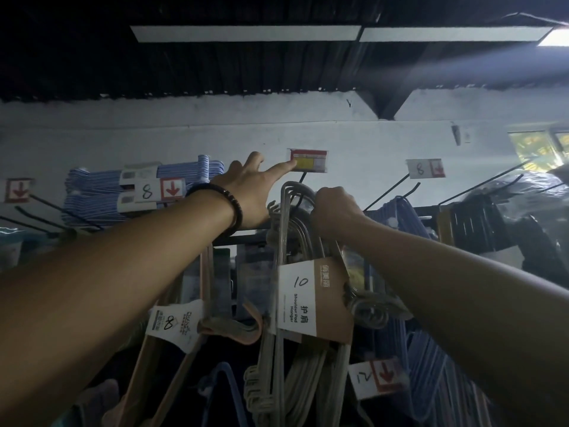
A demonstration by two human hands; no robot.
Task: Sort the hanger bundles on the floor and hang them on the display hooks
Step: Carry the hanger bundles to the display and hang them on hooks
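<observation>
left hand (246,192) just left of the yellow price tag (308,160), fingers straight, index tip touching the tag's edge, holding nothing; display hook (302,177) sticks out under the tag; right hand (334,208) below-right of the tag, fist curled round the hook tops of the grey hanger bundle (297,295), which hangs below the tag; likely threading step: steady the tag, bunch all hooks, slide them over the rod tip together, release only once seated

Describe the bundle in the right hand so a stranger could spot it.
Start at the white wall. Below the yellow price tag, the right hand grips a grey hanger bundle. Only its card label reads a handwritten 10; neighbours read 8.
</observation>
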